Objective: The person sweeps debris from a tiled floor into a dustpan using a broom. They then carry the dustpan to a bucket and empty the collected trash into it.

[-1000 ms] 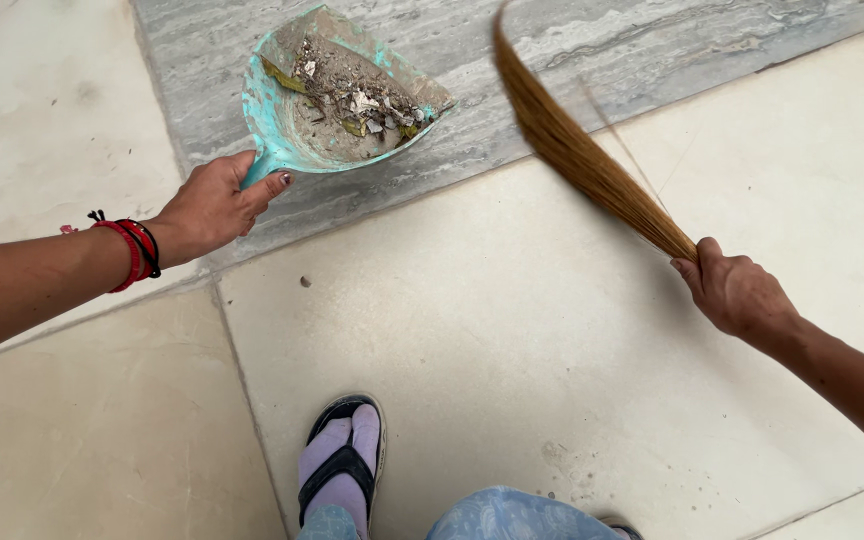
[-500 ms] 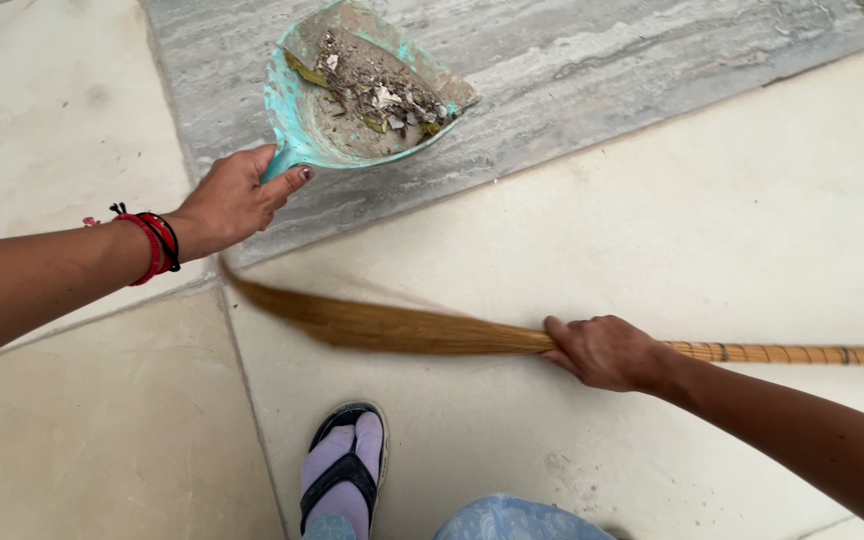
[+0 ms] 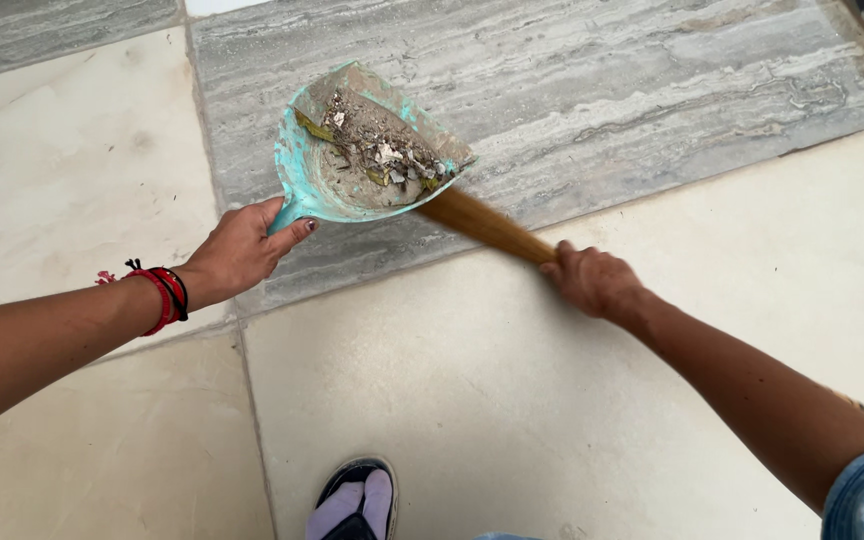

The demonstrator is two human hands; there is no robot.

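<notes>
On the grey marble strip of the floor (image 3: 652, 90), near its edge with the cream tiles, a turquoise dustpan (image 3: 352, 165) is kept tilted, its handle clasped in the left hand (image 3: 242, 250), grip clenched around it. Dust, dry leaves and paper scraps (image 3: 377, 145) are heaped inside the pan. The broom (image 3: 487, 225) is gripped tight by the right hand (image 3: 592, 280), just over the cream tile; its bristle end is pressed to the pan's open lip, directly ahead of that grip. Red and black bracelets (image 3: 164, 295) are seen at the left wrist. A sandalled foot (image 3: 357, 505) is planted at the bottom edge.
</notes>
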